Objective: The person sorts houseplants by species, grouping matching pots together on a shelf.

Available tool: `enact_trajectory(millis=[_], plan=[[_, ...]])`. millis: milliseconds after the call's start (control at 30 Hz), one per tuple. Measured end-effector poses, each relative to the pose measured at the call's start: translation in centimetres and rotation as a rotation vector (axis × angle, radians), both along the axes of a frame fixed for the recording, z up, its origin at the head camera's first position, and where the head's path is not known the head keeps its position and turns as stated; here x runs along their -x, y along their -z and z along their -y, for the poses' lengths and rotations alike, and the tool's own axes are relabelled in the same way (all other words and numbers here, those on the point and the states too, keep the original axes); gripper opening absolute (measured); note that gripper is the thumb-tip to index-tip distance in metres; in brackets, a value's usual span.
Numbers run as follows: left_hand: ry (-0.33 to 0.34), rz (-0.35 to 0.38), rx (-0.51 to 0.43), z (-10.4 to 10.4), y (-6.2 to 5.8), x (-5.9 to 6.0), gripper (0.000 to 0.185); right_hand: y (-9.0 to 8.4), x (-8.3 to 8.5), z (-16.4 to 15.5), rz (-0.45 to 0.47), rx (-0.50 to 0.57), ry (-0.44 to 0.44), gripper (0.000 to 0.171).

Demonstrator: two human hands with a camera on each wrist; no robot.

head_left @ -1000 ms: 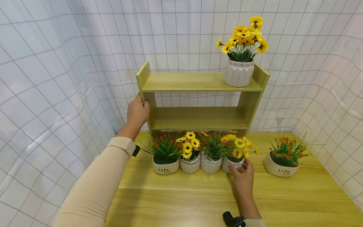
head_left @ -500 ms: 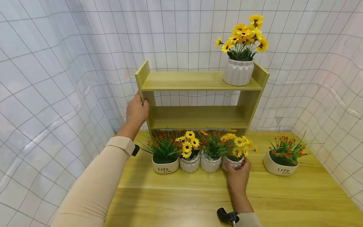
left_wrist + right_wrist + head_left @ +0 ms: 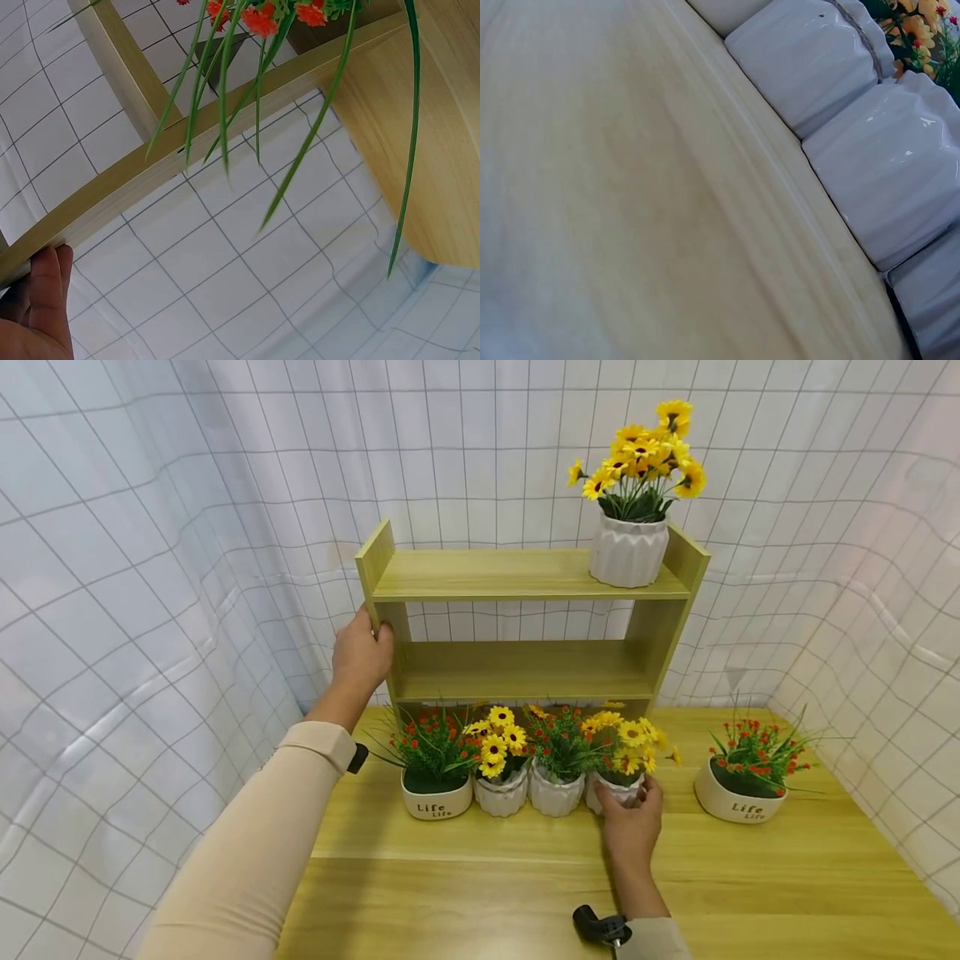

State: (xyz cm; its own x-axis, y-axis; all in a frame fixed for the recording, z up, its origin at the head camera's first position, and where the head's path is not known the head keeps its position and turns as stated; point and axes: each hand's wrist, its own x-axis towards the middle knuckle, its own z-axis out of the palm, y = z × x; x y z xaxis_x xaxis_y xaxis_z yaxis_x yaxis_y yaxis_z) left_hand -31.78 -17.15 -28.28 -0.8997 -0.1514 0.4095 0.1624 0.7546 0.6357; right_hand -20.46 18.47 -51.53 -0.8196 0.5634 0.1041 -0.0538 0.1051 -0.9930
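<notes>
The small white ribbed pot of yellow flowers [image 3: 619, 775] stands on the wooden table [image 3: 750, 877] in the lower centre of the head view, last on the right of a row of four pots. The right hand [image 3: 632, 821] grips its front, fingers curled about the pot wall. To its left in the row stand a white ribbed pot of red flowers [image 3: 557, 774], another yellow-flowered pot [image 3: 501, 774] and a "Life" bowl [image 3: 437, 785]. The left hand [image 3: 362, 652], centre left, holds the left upright of the wooden shelf unit [image 3: 525, 618], fingers wrapped round its edge. A larger sunflower vase [image 3: 630, 550] sits upper right on the top shelf. A second "Life" bowl [image 3: 738, 789] stands apart, lower right.
</notes>
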Motion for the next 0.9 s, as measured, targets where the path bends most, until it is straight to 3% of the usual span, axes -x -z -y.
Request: enact_trajectory(millis=[367, 900], plan=[[-0.002, 0.008, -0.001, 0.0, 0.2, 0.2, 0.04, -0.4, -0.7, -0.4, 0.005, 0.025, 0.048, 0.092], [-0.002, -0.016, -0.004, 0.0, 0.2, 0.1, 0.037, -6.1, -2.6, -2.2, -0.042, 0.007, 0.065, 0.084]])
